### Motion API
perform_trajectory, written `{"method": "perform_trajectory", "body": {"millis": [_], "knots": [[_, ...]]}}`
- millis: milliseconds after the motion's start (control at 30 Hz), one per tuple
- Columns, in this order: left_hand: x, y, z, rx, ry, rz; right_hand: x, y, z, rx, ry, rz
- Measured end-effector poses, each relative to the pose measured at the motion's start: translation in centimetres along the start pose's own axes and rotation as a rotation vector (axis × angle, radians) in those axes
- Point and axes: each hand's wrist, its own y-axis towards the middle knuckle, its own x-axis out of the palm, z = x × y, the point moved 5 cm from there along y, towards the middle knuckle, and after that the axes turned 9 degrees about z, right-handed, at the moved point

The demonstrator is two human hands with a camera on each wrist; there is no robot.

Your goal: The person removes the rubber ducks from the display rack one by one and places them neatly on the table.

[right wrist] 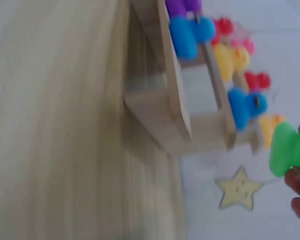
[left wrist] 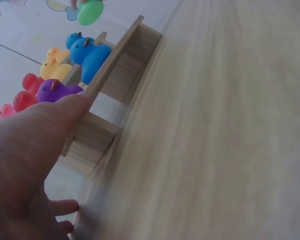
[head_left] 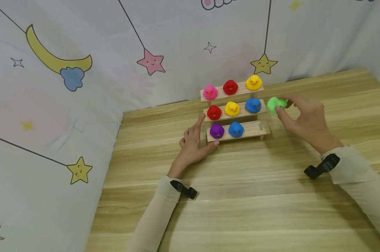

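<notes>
My right hand (head_left: 309, 120) pinches a green rubber duck (head_left: 276, 104) between thumb and fingers. The duck is held in the air just right of a three-tier wooden stand (head_left: 253, 128). My left hand (head_left: 193, 145) rests against the stand's left side, its thumb at the front edge of the lowest shelf and its straight index finger at the end of the middle shelf. On the lowest shelf sit a purple duck (head_left: 216, 131) and a blue duck (head_left: 236, 130), with bare wood to their right. In the right wrist view, the green duck (right wrist: 288, 150) shows beyond the stand's end.
The middle shelf bears a red duck (head_left: 214, 112), a yellow duck (head_left: 232, 109) and a blue duck (head_left: 253, 105). Pink (head_left: 210, 92), red (head_left: 230, 87) and yellow (head_left: 254, 82) ducks line the top shelf. A printed white curtain (head_left: 183, 31) hangs behind the wooden table (head_left: 240, 196).
</notes>
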Motion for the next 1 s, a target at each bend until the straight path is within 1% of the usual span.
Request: {"method": "perform_trajectory", "body": {"millis": [33,100,200,300,367,467,533,600,633,733,800,833,900,933,967,1000], "knots": [[0.0,0.0,0.0,0.002,-0.004,-0.001,-0.2,0.5,0.9,0.018,-0.017,0.014],[-0.1,0.0,-0.1,0.004,-0.009,-0.002,-0.2,1.5,2.7,0.056,-0.055,0.01],[-0.1,0.0,-0.1,0.005,-0.013,-0.005,0.5,2.5,5.5,0.118,-0.113,-0.077],[-0.2,0.0,-0.1,0.003,-0.021,-0.008,1.9,3.0,7.9,0.175,-0.155,-0.183],[-0.2,-0.1,-0.1,0.006,-0.027,-0.007,3.0,3.1,9.2,0.217,-0.16,-0.256],[-0.1,-0.2,-0.2,0.006,-0.033,-0.004,4.5,3.1,10.3,0.296,-0.166,-0.382],[-0.1,-0.3,-0.2,0.006,-0.034,-0.004,5.4,2.9,10.7,0.34,-0.168,-0.449],[-0.1,-0.3,-0.2,0.003,-0.034,-0.005,6.0,2.7,11.0,0.362,-0.173,-0.49],[0.0,-0.3,-0.2,0.004,-0.034,-0.005,6.2,2.6,11.2,0.36,-0.179,-0.498],[0.1,-0.3,-0.2,0.009,-0.036,-0.003,6.4,2.2,11.5,0.347,-0.174,-0.486],[0.1,-0.2,-0.2,0.01,-0.035,-0.003,6.1,1.8,11.4,0.375,-0.151,-0.459],[0.2,-0.2,-0.2,0.011,-0.032,-0.002,5.8,1.7,11.1,0.385,-0.132,-0.431],[0.2,-0.2,-0.3,0.01,-0.027,-0.002,5.0,1.5,9.9,0.396,-0.088,-0.337],[0.1,-0.2,-0.3,0.01,-0.024,-0.001,4.5,1.6,9.1,0.389,-0.067,-0.273],[0.1,-0.2,-0.4,0.011,-0.024,0.001,4.0,1.6,8.1,0.367,-0.047,-0.202],[0.1,-0.1,-0.4,0.012,-0.022,0.004,3.5,1.7,7.0,0.327,-0.024,-0.123]]}}
